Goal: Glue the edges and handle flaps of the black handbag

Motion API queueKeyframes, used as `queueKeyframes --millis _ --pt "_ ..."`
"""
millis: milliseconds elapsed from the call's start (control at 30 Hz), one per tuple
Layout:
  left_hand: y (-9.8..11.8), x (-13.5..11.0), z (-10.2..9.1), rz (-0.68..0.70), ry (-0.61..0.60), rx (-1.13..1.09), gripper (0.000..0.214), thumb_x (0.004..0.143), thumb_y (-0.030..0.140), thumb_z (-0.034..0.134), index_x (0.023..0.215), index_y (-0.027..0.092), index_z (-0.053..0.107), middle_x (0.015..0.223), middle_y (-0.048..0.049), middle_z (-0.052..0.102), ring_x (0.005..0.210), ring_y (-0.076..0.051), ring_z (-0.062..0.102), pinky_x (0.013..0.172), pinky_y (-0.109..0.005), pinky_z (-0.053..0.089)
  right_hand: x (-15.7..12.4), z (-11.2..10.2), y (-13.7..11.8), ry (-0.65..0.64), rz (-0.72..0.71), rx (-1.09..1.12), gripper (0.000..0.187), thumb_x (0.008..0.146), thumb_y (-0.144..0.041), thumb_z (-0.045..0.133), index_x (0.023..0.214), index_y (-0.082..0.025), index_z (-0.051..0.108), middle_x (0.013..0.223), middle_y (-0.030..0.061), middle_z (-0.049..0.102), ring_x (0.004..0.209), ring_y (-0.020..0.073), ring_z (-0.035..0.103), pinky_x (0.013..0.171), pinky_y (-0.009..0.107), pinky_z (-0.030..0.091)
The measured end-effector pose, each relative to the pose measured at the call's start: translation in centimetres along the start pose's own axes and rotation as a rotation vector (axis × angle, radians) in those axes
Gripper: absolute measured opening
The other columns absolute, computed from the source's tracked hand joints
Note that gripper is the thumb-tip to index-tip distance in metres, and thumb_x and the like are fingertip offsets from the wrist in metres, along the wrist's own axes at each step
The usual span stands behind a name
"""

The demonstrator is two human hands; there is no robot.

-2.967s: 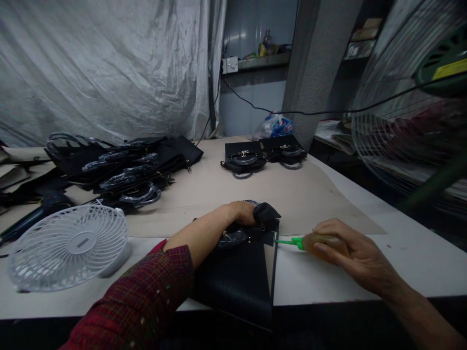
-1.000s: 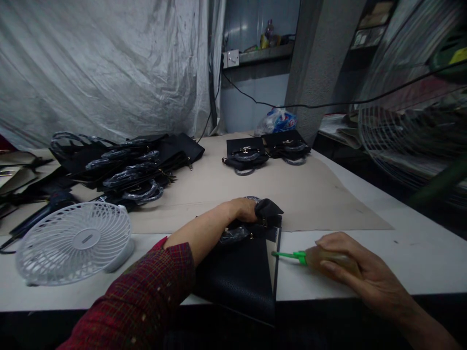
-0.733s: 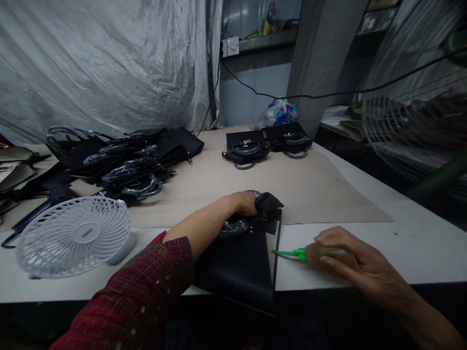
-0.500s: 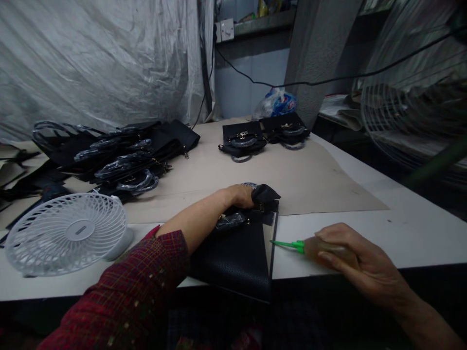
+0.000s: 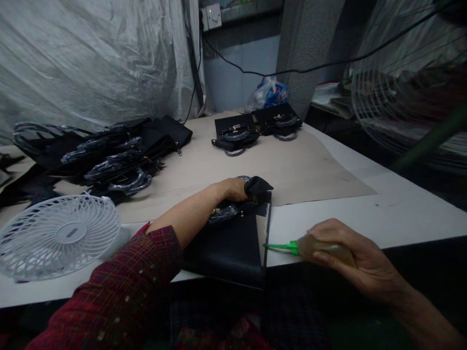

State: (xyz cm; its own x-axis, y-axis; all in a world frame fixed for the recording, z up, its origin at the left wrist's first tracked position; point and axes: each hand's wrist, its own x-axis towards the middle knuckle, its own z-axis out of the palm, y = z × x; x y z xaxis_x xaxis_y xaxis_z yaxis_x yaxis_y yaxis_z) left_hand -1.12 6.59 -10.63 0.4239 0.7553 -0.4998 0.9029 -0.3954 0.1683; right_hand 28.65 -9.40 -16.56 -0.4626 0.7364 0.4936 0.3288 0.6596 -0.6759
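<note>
in the head view, a black bag (image 5: 226, 248) lies on a white bench (image 5: 401, 204), its lower end reaching past the front edge. a pale strip (image 5: 261, 228) shows along the bag's right side. the person's left hand (image 5: 235, 188), its arm in a red plaid sleeve (image 5: 120, 282), bends over the top of the bag by a dark flap (image 5: 258, 185); its fingers are mostly hidden, so how far they are closed, and on what, cannot be told. the right hand (image 5: 339, 243) is wrapped around an amber squeeze bottle (image 5: 307, 247), held sideways, the tip of its green nozzle (image 5: 282, 246) at the pale strip; whether it touches is unclear. at left are a white fan (image 5: 71, 232) and, behind it, a heap of black bags (image 5: 120, 155). two more black bags (image 5: 236, 129) lie farther back on a beige sheet (image 5: 299, 165).
</note>
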Motion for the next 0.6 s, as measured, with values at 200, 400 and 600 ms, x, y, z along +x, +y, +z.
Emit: queueKeyframes --millis 200,400,600 --pt "0.0 0.0 0.2 0.003 0.030 0.004 0.040 0.097 0.046 0.069 0.129 0.022 0.071 0.128 -0.0114 0.072 0.116 -0.030 0.068 0.102 -0.039 0.054 0.2 0.3 -0.4 -0.036 -0.008 0.032 0.018 0.102 -0.027 0.066 0.119 -0.029 0.063 0.108 0.0055 0.067 0.097 0.0232 0.069 0.077 0.034 0.062" --pt "-0.1 0.2 0.4 0.035 0.036 0.001 0.039 0.094 0.042 0.071 0.128 0.022 0.073 0.127 -0.0112 0.072 0.116 -0.030 0.067 0.103 -0.040 0.053 -0.4 0.4 -0.7 -0.012 0.004 0.030 0.020 0.103 -0.027 0.067 0.122 -0.029 0.063 0.112 0.0053 0.066 0.103 0.0225 0.068 0.082 0.033 0.062" --pt "-0.2 0.1 0.4 0.032 0.049 -0.038 0.037 0.094 0.046 0.071 0.124 0.025 0.074 0.119 -0.0095 0.074 0.114 -0.029 0.067 0.104 -0.039 0.053 -1.0 0.6 -1.0 -0.061 -0.018 0.028 0.019 0.104 -0.027 0.065 0.122 -0.029 0.063 0.112 0.0057 0.067 0.102 0.0220 0.068 0.079 0.031 0.063"
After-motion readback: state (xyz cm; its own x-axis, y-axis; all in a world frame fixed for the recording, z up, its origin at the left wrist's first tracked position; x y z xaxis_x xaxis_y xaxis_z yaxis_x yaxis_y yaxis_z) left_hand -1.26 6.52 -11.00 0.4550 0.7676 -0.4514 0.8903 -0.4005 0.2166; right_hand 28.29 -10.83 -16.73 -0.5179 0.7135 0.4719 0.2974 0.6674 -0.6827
